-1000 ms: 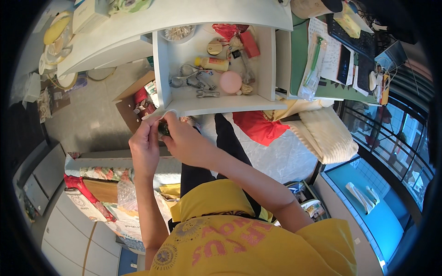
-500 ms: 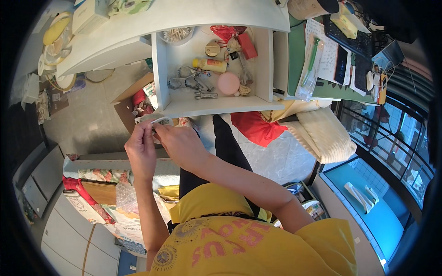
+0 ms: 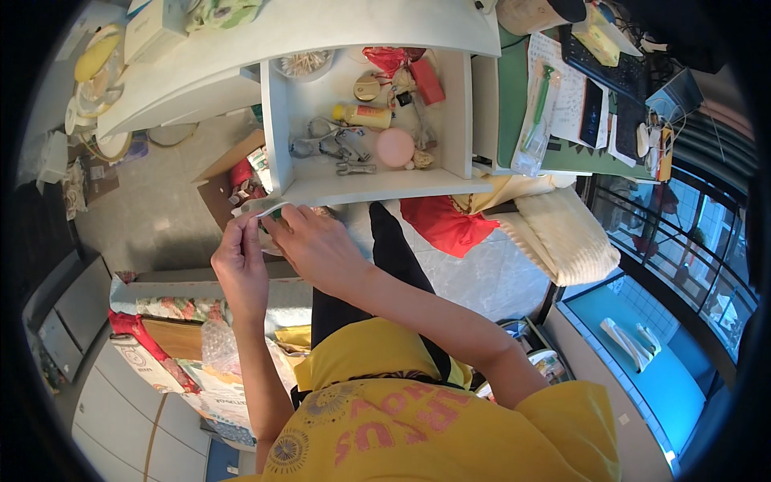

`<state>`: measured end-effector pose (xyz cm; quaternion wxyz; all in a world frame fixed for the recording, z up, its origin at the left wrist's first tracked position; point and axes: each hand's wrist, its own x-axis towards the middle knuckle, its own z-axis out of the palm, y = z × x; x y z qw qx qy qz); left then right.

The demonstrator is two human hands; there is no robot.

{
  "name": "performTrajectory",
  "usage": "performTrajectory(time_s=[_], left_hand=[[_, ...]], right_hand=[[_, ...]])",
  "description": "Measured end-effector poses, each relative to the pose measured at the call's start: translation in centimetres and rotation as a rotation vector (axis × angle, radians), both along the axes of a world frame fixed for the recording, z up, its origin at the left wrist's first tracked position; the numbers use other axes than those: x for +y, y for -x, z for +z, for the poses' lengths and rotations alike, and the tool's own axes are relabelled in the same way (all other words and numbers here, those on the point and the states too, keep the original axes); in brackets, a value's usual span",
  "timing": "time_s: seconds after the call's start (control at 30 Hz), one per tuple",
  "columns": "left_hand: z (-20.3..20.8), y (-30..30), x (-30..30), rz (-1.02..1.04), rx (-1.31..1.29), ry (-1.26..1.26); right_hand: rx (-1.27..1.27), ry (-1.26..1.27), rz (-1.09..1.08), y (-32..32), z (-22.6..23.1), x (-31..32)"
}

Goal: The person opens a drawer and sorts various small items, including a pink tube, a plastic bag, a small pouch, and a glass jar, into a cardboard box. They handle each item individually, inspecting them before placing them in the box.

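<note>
In front of the open white drawer (image 3: 385, 189), a thin white strip (image 3: 274, 209) stretches between my two hands. My left hand (image 3: 242, 269) pinches one end between thumb and fingers. My right hand (image 3: 323, 249) is closed on the other end, its fingers bent downward and partly hidden. Whether the strip is cord or tape I cannot tell. Inside the drawer lie a yellow bottle (image 3: 365, 115), a pink round object (image 3: 395, 148), a small metal wrench (image 3: 356, 169), tangled cords (image 3: 321, 138), a round tin (image 3: 367, 87) and a red box (image 3: 427, 81).
Left of the drawer, a cardboard box (image 3: 215, 193) stands on the floor. A red cloth (image 3: 450, 225) and a cream ribbed blanket (image 3: 566, 237) hang at the right. Papers (image 3: 566, 96) and a keyboard (image 3: 606, 68) cover the green desk mat (image 3: 514, 88).
Both hands have drawn slightly left and down. The white strip, curved in a loop before, now looks straighter between them.
</note>
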<state>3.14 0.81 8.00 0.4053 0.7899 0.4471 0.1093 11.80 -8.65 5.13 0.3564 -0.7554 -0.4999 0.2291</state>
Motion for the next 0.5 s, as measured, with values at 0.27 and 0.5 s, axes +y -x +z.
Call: performTrajectory(time_s=[0.27,0.5], left_hand=[[-0.1,1.1,0.1,0.125,-0.064,0.092],[0.8,1.0,0.1,0.190,-0.118,0.196]], right_hand=[[0.058,0.049,-0.371,-4.3,-2.3,-3.6],[-0.526,0.418,-0.201,-18.6,-18.9,-4.3]])
